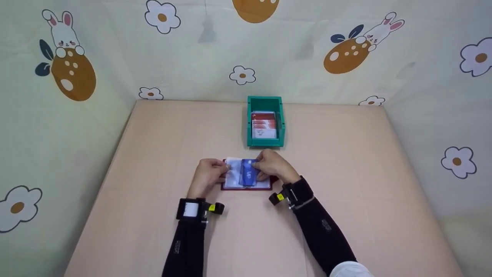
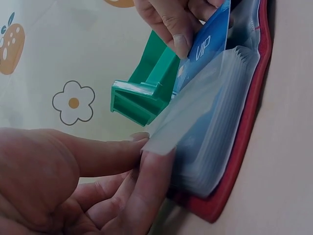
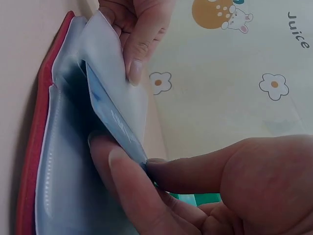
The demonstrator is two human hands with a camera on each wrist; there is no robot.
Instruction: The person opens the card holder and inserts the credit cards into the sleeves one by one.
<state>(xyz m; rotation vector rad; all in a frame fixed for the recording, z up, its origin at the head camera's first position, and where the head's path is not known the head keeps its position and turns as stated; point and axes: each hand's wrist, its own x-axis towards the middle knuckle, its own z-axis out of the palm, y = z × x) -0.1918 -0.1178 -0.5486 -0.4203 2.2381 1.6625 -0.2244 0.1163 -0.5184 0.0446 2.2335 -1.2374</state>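
A red card holder [image 1: 232,189] lies open on the table, its clear plastic sleeves [image 2: 230,98] fanned up. My left hand [image 1: 208,175] pinches the edge of one clear sleeve between thumb and finger, at the holder's left side. My right hand [image 1: 275,166] pinches a blue card [image 1: 248,174] lettered VIP, which stands tilted over the middle of the holder. In the left wrist view the card [image 2: 203,49] is beside the lifted sleeve; how far it sits inside cannot be told. The right wrist view shows thumb and fingers [image 3: 132,181] on the card's edge.
A green bin [image 1: 266,143] with red and white cards [image 1: 264,125] in it stands just behind the holder. Patterned cloth walls [image 1: 242,46] rise at the back and both sides of the table [image 1: 346,161].
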